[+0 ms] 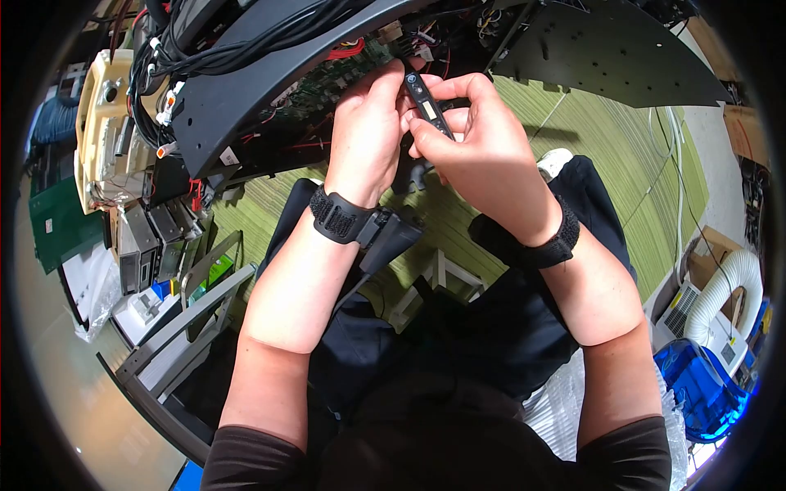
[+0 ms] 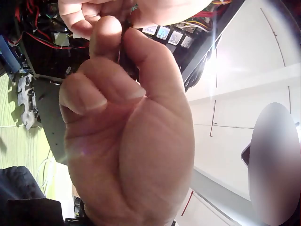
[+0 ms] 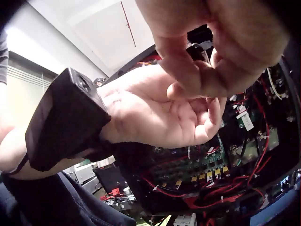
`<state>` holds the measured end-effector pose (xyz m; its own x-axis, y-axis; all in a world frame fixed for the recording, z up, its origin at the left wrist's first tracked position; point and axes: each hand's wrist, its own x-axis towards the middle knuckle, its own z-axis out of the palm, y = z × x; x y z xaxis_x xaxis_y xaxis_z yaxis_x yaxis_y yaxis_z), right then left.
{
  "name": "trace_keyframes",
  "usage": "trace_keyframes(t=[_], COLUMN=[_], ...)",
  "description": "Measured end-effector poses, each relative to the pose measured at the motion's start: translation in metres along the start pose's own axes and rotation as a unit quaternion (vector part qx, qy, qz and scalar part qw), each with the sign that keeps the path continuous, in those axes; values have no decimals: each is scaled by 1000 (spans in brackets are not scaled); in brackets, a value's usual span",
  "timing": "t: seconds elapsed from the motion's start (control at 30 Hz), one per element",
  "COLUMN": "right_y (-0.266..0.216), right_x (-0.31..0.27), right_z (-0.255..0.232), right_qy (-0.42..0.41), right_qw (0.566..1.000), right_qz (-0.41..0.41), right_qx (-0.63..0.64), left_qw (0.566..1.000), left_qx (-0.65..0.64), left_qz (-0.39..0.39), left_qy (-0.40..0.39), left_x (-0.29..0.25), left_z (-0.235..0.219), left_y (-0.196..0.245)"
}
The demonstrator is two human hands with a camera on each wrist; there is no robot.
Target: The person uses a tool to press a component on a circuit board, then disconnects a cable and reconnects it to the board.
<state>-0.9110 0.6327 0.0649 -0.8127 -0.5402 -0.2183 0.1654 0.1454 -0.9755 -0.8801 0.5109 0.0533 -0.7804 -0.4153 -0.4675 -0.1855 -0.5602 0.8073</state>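
Observation:
A slim black bar-shaped part (image 1: 426, 105) with a small pale rectangle and round spots on its face sits between my two hands. My right hand (image 1: 479, 143) pinches it between thumb and curled fingers. From the other side, my left hand (image 1: 368, 135) pinches its upper end with thumb and fingertips; in the left wrist view the left palm (image 2: 127, 141) hides most of the part. Just beyond the hands is an opened black machine housing (image 1: 221, 90), with a green circuit board (image 1: 315, 88) and red wires inside.
Black cables (image 1: 270, 49) run over the housing at upper left, and a dark panel (image 1: 606, 57) juts out at upper right. Metal boxes (image 1: 139, 245) stand at left. At right are a white corrugated hose (image 1: 741, 282) and a blue translucent container (image 1: 700, 393). Green carpet (image 1: 610, 155) lies below.

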Motion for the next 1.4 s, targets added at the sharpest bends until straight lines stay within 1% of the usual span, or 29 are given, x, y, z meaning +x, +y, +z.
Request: trace_keyframes(t=[0.17, 0.23, 0.3, 0.33, 0.47, 0.57, 0.63, 0.73, 0.8, 1.03, 1.1, 1.23, 1.4], right_y=[1, -2, -5, -6, -6, -10, -12, -11, -7, -1, -2, -3, -2], right_x=[1, 0, 0, -1, -1, -3, -3, -4, -3, -3, -3, -3, -3], right_z=[1, 1, 1, 2, 4, 3, 3, 1, 2, 3, 3, 1, 0], right_qy=[25, 40, 44, 47, 46, 51, 72, 65, 66, 63, 61, 46, 47], right_qw=[999, 996, 995, 995, 996, 994, 987, 987, 987, 984, 985, 988, 985], right_qz=[-34, -45, -50, -56, -39, -45, -70, -76, -80, -107, -101, -81, -91], right_qx=[-22, -68, -71, -75, -61, -85, -125, -128, -124, -125, -126, -120, -138], left_qw=[1000, 1000, 999, 999, 999, 998, 998, 997, 998, 998, 998, 999, 998], left_qx=[-9, -14, -26, -25, -24, -31, -36, -49, -42, -33, -31, -23, -31], left_qz=[-1, -5, -36, -37, -36, -42, -48, -48, -33, -39, -36, -33, -33], left_qy=[-3, -9, -10, -10, -21, -29, -34, -39, -34, -43, -30, -30, -39], left_x=[1, 2, -2, -2, 0, 3, 4, 4, 1, 3, 2, 3, 3], left_z=[-1, -1, 1, 0, -6, -7, -8, -7, -3, -6, -5, -5, -6], left_y=[1, 2, 8, 8, 6, 5, 4, 2, 4, 1, 2, 1, 0])
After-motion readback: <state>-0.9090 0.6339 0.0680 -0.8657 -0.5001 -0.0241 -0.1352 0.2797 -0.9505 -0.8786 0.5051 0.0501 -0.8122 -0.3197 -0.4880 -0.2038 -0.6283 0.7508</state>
